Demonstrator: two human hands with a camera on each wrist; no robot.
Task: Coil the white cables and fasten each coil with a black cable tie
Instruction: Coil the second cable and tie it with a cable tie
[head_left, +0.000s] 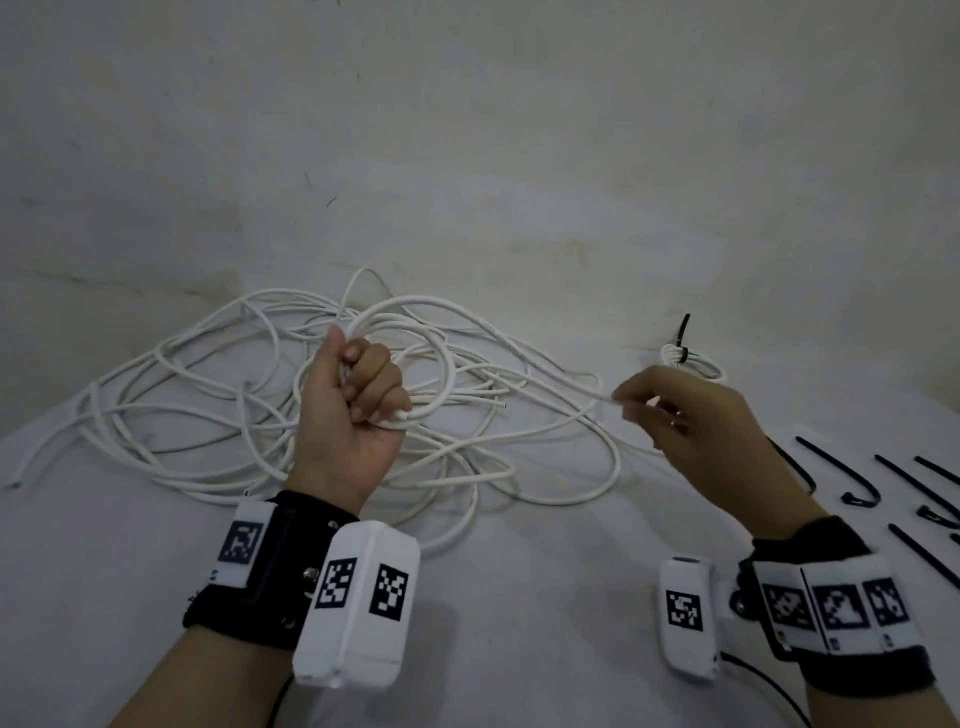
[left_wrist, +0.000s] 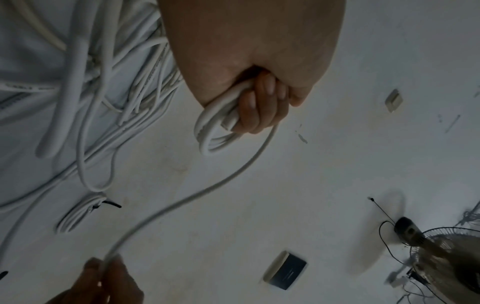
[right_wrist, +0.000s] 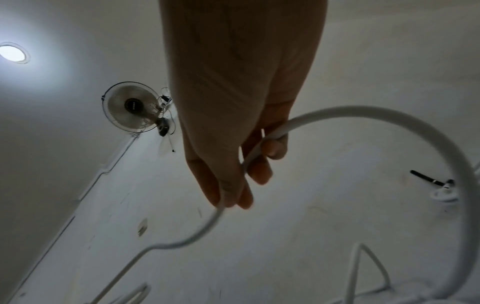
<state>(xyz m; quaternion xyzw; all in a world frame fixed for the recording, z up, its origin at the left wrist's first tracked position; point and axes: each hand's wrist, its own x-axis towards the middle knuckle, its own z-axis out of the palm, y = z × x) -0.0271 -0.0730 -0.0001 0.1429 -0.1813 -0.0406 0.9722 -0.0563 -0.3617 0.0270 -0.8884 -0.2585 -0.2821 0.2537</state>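
My left hand (head_left: 358, 395) is raised over a tangle of white cables (head_left: 208, 415) and grips a few loops of one white cable (left_wrist: 215, 127) in its fist. The loose run of that cable (head_left: 545, 364) leads to the right, where my right hand (head_left: 670, 415) pinches it between thumb and fingertips (right_wrist: 270, 148). A small finished coil (head_left: 680, 358) with a black cable tie (head_left: 683, 338) around it lies by the wall at the right; this finished coil (left_wrist: 80, 214) also shows in the left wrist view.
Several loose black cable ties (head_left: 904, 488) lie on the white surface (head_left: 519, 597) at the right. A white wall (head_left: 467, 156) rises just behind the cables. A fan (right_wrist: 135, 109) and a ceiling light (right_wrist: 11, 53) show overhead.
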